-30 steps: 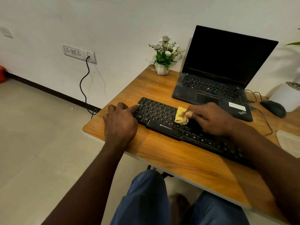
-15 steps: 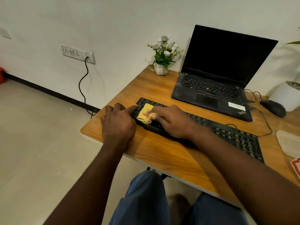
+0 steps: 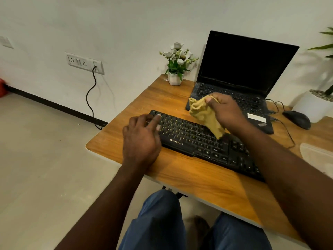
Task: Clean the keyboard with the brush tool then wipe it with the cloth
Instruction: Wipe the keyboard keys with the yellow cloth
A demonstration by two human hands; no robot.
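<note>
Keyboard [image 3: 194, 138] lengthwise far-left to near-right; cloth [image 3: 203, 112] dangling from right hand [image 3: 228, 111]

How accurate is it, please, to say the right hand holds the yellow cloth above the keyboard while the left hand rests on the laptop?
Not quite: the head view shows the left hand resting on the keyboard instead; the rest holds.

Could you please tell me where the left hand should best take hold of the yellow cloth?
Probably its loose lower tail, approached from the left. The right hand pinches the cloth at its top right, so the tail hanging over the keyboard is unobstructed, and the left hand, resting on the keyboard's left end, lies on that side.
</note>
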